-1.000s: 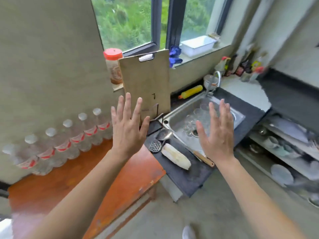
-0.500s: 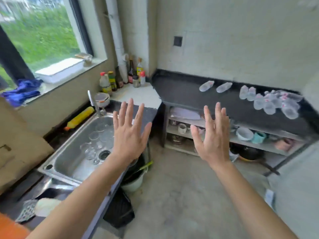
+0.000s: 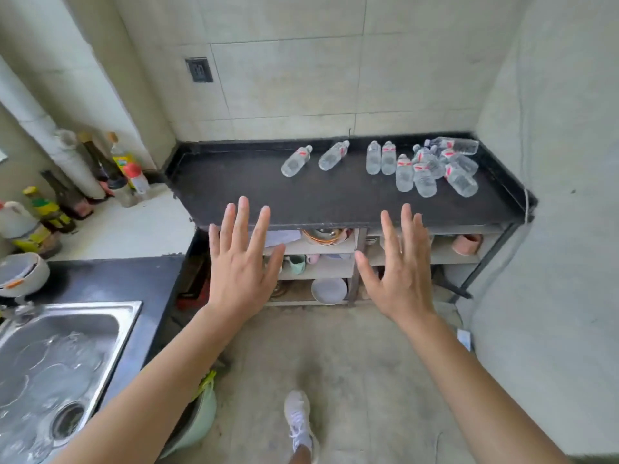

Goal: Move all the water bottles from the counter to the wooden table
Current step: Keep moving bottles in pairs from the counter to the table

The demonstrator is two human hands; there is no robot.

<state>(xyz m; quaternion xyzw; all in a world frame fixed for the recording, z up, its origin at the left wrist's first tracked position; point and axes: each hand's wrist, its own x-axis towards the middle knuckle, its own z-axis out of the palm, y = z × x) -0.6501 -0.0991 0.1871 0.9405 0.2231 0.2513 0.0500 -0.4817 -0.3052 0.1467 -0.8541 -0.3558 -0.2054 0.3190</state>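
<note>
Several clear water bottles with red labels lie on the black counter point(image 3: 254, 195) ahead. One bottle point(image 3: 296, 161) and a second bottle point(image 3: 333, 156) lie apart near the middle. A pair point(image 3: 381, 158) lies side by side, and a heap of bottles point(image 3: 435, 169) fills the counter's right end. My left hand point(image 3: 241, 266) and my right hand point(image 3: 400, 269) are raised in front of the counter's near edge, fingers spread, holding nothing. The wooden table is out of view.
Shelves point(image 3: 318, 266) under the counter hold bowls and cups. A steel sink point(image 3: 57, 366) with glasses sits at the lower left, sauce bottles point(image 3: 100, 175) stand in the left corner. A green bucket point(image 3: 197, 416) stands on the concrete floor near my shoe point(image 3: 298, 420).
The view has swung right from the wooden table with its upright bottles, past the sink, to face the black counter. Both hands stay raised and spread, and the counter is nearer.
</note>
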